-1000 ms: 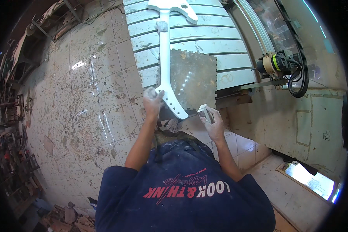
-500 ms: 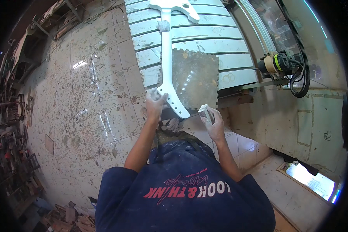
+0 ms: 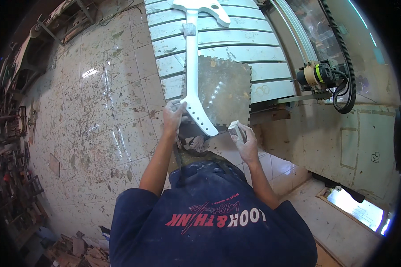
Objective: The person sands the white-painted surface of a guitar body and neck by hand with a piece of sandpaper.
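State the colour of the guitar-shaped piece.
The guitar-shaped piece is white; it shows best in the head view.

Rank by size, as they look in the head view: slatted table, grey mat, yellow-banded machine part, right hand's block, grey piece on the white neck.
1. Slatted table
2. Grey mat
3. Yellow-banded machine part
4. Block and grey piece: too alike to rank

Half a second ago, the left hand (image 3: 173, 117) had its fingers (image 3: 182, 107) spread over the left side of the headstock (image 3: 201, 120), by the holes; now it has drawn left, with the fingertips up at the headstock's left edge, near the desk's (image 3: 272, 87) near left corner. The left forearm (image 3: 157, 159) has swung outward too.
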Tool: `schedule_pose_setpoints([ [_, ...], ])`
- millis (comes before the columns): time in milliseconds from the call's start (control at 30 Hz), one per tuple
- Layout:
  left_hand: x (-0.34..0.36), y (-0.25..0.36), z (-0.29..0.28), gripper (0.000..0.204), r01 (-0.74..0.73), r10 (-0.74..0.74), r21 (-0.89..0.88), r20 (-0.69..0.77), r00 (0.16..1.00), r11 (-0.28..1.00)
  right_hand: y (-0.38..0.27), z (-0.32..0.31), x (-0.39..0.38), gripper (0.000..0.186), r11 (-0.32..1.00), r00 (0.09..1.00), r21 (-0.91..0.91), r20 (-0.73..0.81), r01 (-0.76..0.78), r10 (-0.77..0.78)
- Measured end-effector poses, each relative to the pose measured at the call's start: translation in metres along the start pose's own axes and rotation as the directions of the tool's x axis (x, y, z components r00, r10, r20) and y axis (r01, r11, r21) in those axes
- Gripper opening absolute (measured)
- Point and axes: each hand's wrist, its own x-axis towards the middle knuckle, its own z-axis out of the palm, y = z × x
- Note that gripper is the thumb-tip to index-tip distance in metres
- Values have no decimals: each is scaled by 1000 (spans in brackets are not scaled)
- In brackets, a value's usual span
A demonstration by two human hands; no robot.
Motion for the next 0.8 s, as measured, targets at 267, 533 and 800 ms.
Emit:
schedule_pose_setpoints([
  [267,-32,-10,29,75,-283,277,115,61,959,952,1,-1,-4,53,1000,1000,1,-3,-1,1],
  [533,-100,-22,44,93,-375,386,760,177,905,531,-2,4,-4,52,999,999,23,6,-41,41],
  [800,-108,-27,22,65,-655,484,744,528,698,132,0,7,-8,53,999,1000,6,-2,-31,31],
])
